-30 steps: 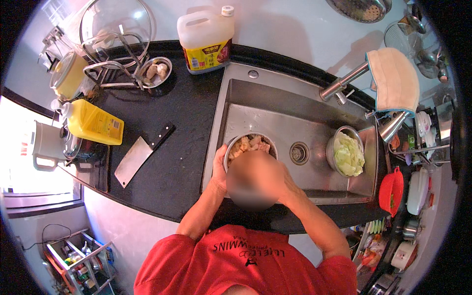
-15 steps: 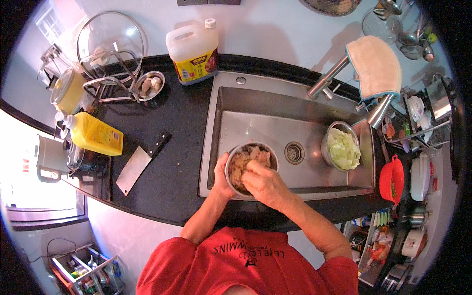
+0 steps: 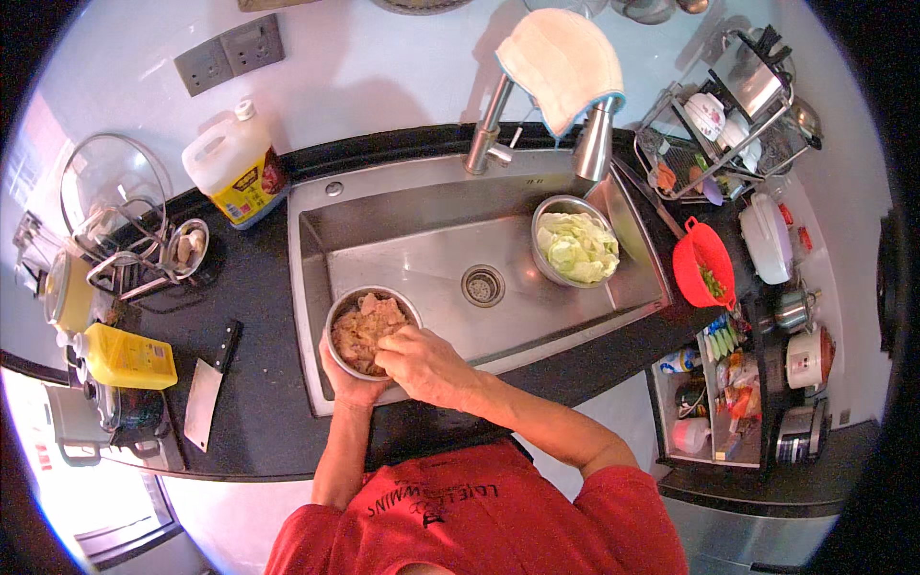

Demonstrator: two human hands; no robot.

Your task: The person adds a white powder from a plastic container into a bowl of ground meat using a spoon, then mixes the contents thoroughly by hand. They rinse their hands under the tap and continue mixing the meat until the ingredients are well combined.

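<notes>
The dark tabletop (image 3: 261, 311) runs around the steel sink (image 3: 412, 254) in front of me. Over the sink's near left corner I have the bowl (image 3: 411, 309); I cannot tell whether it also rests on the edge below. It is round and shiny, of bare metal, with its mouth facing up at me. My right grip (image 3: 426, 362) is over the bowl's near right rim, fingers bunched together and pointing down into it. My left grip (image 3: 355, 385) is clamped on the bowl from the near left, palm against the outer wall.

Inside, the meat (image 3: 362, 326) lies above my left palm, and spreads beyond and to the left of my right fingers, which touch it; their tips are partly hidden, so I cannot tell whether they pinch a piece. The meat is pinkish tan, browner in places, a lumpy heap of irregular chunks that fills much of the bowl.
</notes>
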